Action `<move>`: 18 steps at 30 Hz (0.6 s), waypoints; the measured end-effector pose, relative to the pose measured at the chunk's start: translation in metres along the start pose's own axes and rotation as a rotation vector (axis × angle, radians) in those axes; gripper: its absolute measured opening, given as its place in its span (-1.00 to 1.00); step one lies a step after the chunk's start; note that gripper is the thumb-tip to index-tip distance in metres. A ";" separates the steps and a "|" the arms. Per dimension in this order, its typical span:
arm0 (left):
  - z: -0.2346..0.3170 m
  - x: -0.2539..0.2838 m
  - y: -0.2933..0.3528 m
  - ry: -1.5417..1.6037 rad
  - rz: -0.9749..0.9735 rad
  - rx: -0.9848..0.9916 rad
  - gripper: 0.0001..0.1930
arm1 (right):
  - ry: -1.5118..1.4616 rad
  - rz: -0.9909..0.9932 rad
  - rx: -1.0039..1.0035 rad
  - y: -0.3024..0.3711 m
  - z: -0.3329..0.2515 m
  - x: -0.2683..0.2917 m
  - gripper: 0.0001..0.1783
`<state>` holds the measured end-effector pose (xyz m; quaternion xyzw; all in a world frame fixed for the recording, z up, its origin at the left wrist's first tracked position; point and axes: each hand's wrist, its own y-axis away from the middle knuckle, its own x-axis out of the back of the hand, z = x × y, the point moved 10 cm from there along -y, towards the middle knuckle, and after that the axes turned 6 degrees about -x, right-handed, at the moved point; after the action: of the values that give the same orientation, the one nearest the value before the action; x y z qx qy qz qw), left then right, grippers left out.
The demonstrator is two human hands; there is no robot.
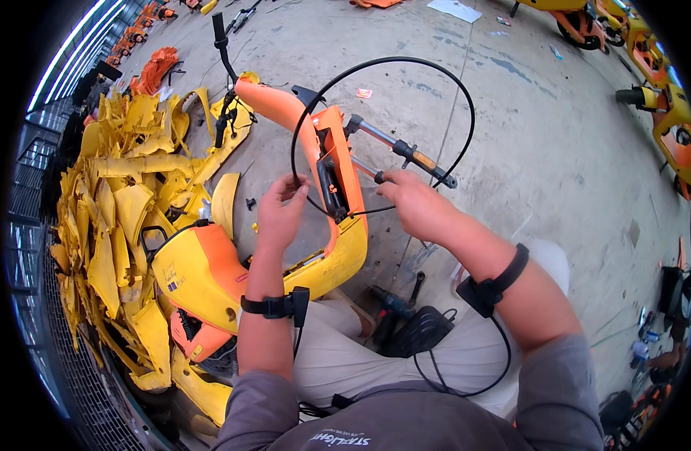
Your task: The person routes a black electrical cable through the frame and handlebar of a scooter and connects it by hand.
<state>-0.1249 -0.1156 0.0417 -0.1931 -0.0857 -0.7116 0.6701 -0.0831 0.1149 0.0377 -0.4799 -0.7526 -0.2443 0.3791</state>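
Observation:
A long black cable (pixel 471 98) bends in a wide loop above an orange and yellow scooter body (pixel 344 248) lying on its side. My left hand (pixel 282 210) pinches the cable between thumb and fingers, left of the body's open channel. On the other side, my right hand (pixel 415 201) has its fingers curled around the cable, close to the end of one fork leg. Between my hands, a black part (pixel 331 184) sits inside the channel. The front fork (pixel 394 144) points right, and a black handlebar grip (pixel 220 30) stands up at the far end.
Yellow body panels (pixel 127 218) are heaped on the left. By my legs lie a power drill (pixel 390 304) and a dark wrench-like tool (pixel 418 286). Other yellow and orange scooters (pixel 669 124) stand at the right. A small red card (pixel 364 93) lies on the concrete floor.

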 end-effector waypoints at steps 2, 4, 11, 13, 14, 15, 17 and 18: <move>-0.002 0.005 0.003 -0.061 -0.025 0.069 -0.81 | 0.014 0.173 0.075 0.002 -0.008 0.017 -0.46; 0.000 0.007 0.003 -0.060 -0.042 0.073 -0.83 | -0.008 0.130 0.057 -0.001 -0.004 0.017 -0.61; 0.001 0.018 0.013 -0.053 -0.163 0.104 -0.85 | 0.137 -0.107 -0.190 0.000 0.006 0.008 -0.79; 0.008 0.019 0.016 -0.049 -0.177 0.108 -0.85 | 0.154 -0.137 -0.233 0.001 0.006 0.011 -0.79; 0.011 0.018 0.017 -0.041 -0.185 0.115 -0.84 | 0.174 -0.171 -0.271 0.002 0.011 0.010 -0.78; 0.015 0.019 0.018 -0.038 -0.185 0.112 -0.84 | 0.177 -0.169 -0.273 0.002 0.011 0.011 -0.78; 0.013 0.016 0.026 -0.032 -0.246 0.180 -0.83 | 0.222 -0.165 -0.361 0.006 0.020 0.008 -0.80; 0.014 0.016 0.027 -0.031 -0.254 0.191 -0.83 | 0.216 -0.174 -0.369 0.007 0.022 0.006 -0.80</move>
<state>-0.0967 -0.1277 0.0567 -0.1269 -0.1871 -0.7762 0.5885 -0.0854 0.1374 0.0290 -0.4452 -0.6888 -0.4596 0.3408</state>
